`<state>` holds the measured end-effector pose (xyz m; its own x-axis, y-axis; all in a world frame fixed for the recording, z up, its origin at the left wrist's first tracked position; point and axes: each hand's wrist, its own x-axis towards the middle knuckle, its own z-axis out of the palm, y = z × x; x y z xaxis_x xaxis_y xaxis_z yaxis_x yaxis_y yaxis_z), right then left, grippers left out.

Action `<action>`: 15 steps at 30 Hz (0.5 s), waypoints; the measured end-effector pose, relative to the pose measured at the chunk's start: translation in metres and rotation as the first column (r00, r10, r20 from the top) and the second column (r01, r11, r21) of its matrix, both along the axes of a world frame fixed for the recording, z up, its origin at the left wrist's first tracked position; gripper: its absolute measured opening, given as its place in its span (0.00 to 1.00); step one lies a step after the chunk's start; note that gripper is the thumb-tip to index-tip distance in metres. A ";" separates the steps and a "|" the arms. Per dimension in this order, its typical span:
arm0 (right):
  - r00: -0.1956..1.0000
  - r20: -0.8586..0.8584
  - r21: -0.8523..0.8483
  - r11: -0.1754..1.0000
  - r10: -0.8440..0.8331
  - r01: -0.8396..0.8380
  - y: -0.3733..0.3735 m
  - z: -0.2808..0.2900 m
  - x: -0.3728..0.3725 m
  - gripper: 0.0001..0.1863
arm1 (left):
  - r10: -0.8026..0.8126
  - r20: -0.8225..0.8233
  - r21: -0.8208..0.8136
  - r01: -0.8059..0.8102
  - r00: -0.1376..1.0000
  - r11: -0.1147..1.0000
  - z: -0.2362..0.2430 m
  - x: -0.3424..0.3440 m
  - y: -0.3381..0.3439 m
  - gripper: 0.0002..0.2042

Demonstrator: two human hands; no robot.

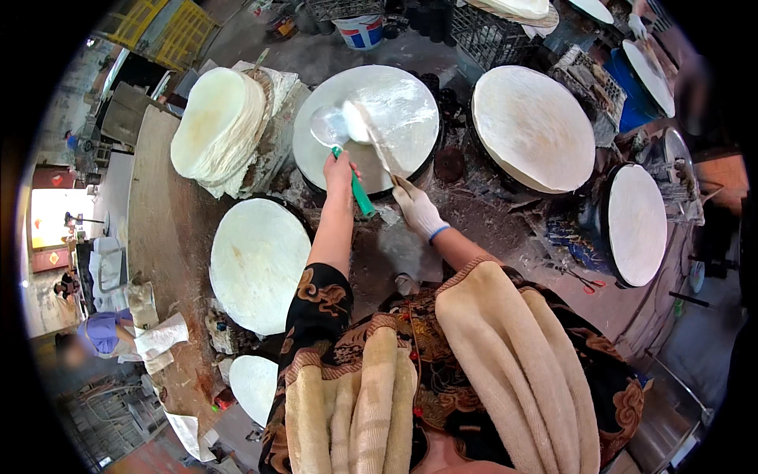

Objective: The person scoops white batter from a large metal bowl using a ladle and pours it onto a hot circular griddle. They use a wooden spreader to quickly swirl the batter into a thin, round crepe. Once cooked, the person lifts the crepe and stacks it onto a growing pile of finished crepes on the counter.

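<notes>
In front of me is a round griddle (316, 95) coated with a wet-looking white layer. My left hand (339, 169), bare, is wrapped round the green handle of a tool with a wide, rounded head (328, 126); motion blurs that head, so I cannot tell its exact kind. My right hand (418, 209), in a white knit glove, grips a long, thin, flat-looking stick (380, 150). The stick slants across the griddle, its far end at a thick white blob (356, 122). Both tool ends are close together over the middle of the griddle.
A tall stack of white round sheets (217, 126) stands at the left. More white-topped round griddles surround me: right (533, 130), farther right (636, 225), and near left (260, 265). Red-handled scissors (588, 283) lie at the right. Another person (106, 336) is at the far left.
</notes>
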<state>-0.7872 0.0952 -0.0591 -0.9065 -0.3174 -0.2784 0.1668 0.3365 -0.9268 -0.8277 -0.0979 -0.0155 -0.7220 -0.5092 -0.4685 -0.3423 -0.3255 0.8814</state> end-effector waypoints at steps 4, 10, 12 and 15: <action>0.967 0.243 -0.154 0.987 0.076 -0.039 0.021 0.049 -0.050 0.26 | 0.075 -0.012 0.052 -0.074 0.997 0.996 -0.004 -0.002 0.003 0.06; 0.982 -0.042 -0.122 0.975 0.184 -0.188 0.015 -0.001 -0.033 0.27 | 0.227 -0.001 0.203 -0.222 0.974 0.954 -0.002 -0.009 0.026 0.05; 0.973 0.121 -0.147 0.973 0.197 -0.179 0.017 0.017 -0.032 0.27 | 0.257 0.002 0.334 -0.243 0.966 0.911 0.007 -0.008 0.029 0.09; 0.960 0.182 -0.069 0.977 0.211 -0.202 0.040 0.067 -0.050 0.25 | 0.160 -0.254 0.802 0.116 0.954 0.586 0.012 0.021 -0.018 0.14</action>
